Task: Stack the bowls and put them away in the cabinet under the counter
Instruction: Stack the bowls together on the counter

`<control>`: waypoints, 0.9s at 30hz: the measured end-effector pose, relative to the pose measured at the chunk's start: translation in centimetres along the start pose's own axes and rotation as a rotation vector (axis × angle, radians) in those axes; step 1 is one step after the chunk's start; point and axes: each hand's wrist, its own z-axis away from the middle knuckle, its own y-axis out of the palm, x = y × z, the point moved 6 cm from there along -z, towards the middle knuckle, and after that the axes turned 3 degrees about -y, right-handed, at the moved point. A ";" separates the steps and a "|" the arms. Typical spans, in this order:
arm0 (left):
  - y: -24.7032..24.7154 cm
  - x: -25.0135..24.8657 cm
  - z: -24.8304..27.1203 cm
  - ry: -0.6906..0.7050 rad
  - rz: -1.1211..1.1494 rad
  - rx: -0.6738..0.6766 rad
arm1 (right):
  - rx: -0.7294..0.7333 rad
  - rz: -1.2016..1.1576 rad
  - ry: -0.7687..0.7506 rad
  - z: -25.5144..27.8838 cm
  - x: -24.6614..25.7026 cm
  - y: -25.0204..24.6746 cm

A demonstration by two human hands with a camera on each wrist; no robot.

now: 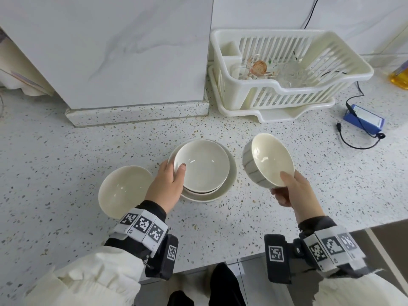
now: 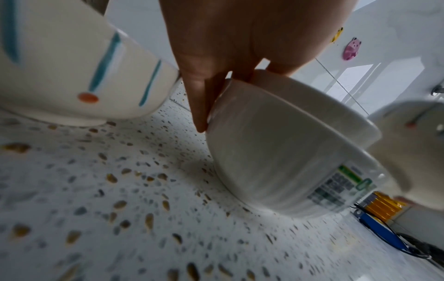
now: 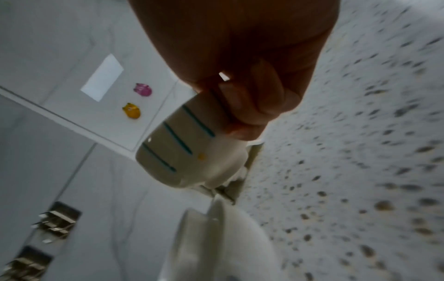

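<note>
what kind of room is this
Most likely a home kitchen: a speckled stone counter under a tiled wall, a white plastic dish rack holding glassware, and cream ceramic bowls being stacked by hand.

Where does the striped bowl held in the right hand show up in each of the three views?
Head: striped bowl, right of centre, tilted, gripped by the right hand.
Left wrist: blurred at the right edge, beyond the stack that the left hand holds.
Right wrist: centre, teal stripes showing, below the fingers.
Shared landmark: the speckled counter.
</note>
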 end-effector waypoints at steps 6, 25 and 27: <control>0.1 -0.3 0.4 -0.014 0.061 0.030 | 0.115 0.042 -0.174 2.2 5.3 4.1; -1.6 -1.0 2.2 0.067 0.310 -0.007 | 0.086 0.508 -0.393 1.5 5.1 10.1; -1.6 -1.1 2.1 0.085 0.303 0.001 | 0.065 0.518 -0.386 1.2 4.8 10.2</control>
